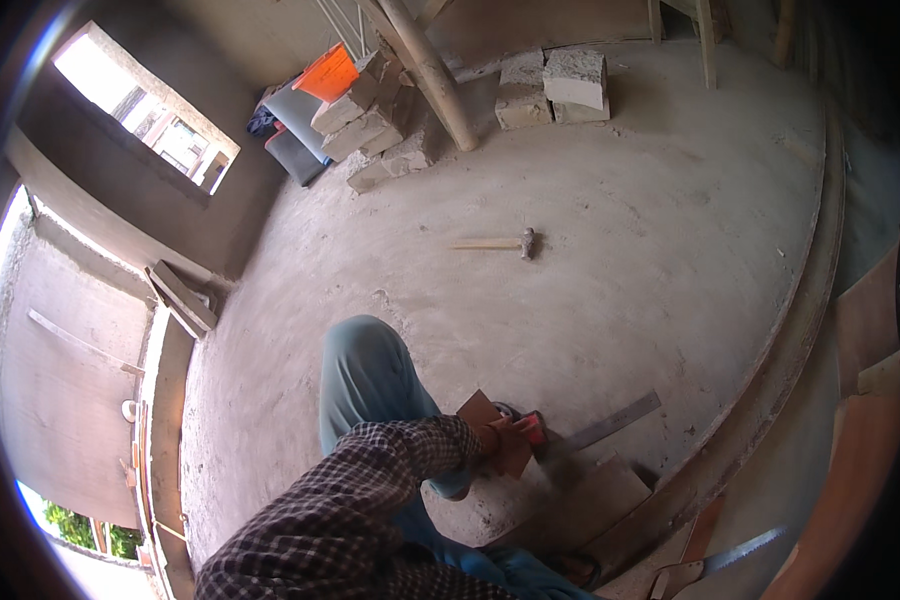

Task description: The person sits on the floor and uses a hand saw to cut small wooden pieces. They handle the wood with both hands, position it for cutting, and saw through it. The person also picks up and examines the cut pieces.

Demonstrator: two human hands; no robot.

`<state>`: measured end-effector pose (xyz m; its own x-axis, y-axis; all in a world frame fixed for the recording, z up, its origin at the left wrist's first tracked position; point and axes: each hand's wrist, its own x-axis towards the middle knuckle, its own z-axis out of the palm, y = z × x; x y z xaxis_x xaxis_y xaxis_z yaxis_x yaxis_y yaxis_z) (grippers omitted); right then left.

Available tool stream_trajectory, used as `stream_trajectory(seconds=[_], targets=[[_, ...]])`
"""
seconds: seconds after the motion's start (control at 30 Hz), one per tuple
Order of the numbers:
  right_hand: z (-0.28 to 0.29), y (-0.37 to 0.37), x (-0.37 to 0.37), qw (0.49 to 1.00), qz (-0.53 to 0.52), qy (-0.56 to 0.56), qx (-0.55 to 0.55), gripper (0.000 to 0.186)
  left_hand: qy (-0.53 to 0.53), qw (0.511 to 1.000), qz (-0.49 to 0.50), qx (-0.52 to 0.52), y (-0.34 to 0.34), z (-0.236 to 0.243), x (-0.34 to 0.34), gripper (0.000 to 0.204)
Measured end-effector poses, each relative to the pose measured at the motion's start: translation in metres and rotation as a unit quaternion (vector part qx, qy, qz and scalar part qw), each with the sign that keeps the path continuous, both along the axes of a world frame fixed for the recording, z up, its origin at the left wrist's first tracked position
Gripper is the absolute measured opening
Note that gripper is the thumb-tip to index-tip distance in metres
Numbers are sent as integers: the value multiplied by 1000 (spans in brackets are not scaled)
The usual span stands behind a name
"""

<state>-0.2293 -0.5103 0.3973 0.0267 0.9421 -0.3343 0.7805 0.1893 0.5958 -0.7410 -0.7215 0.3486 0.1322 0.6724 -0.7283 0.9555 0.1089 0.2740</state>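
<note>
My left hand [508, 438] reaches out from a checkered sleeve, low in the middle of the view. Its fingers are closed round a flat brown wooden piece [478, 408], which shows on both sides of the hand. Right beside the fingertips is a red handle-like part [536, 428]. From there a flat steel blade [615, 418], like that of a try square, points right just over the floor; whether the hand also grips the red part I cannot tell. My right hand is out of sight.
A hammer [510, 243] lies on the concrete floor ahead. A pale block [610, 490] is near my feet, and a handsaw [740, 553] is at the lower right. Concrete blocks [575, 85], an orange container [327, 73] and a wooden post [430, 75] stand farther back.
</note>
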Motion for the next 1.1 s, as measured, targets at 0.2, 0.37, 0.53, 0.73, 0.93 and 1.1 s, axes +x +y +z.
stream_trajectory(seconds=[0.2,0.37,0.53,0.73,0.93,1.1], targets=[[-34,6,-8,942,109,224,226,52,6,996,49,81,-93,-69,10,54],[-13,17,-31,817,15,538,208,81,-1,1000,-21,15,-64,-26,6,77],[-25,0,-57,726,29,654,208,87,66,964,12,257,-158,-55,12,119],[15,-9,-80,762,-55,638,97,75,27,986,88,139,-173,-46,42,109],[11,-34,-106,722,7,684,102,75,-130,857,486,116,-150,-6,27,98],[8,-79,-127,669,63,739,47,75,-89,754,618,202,-191,-48,62,84]])
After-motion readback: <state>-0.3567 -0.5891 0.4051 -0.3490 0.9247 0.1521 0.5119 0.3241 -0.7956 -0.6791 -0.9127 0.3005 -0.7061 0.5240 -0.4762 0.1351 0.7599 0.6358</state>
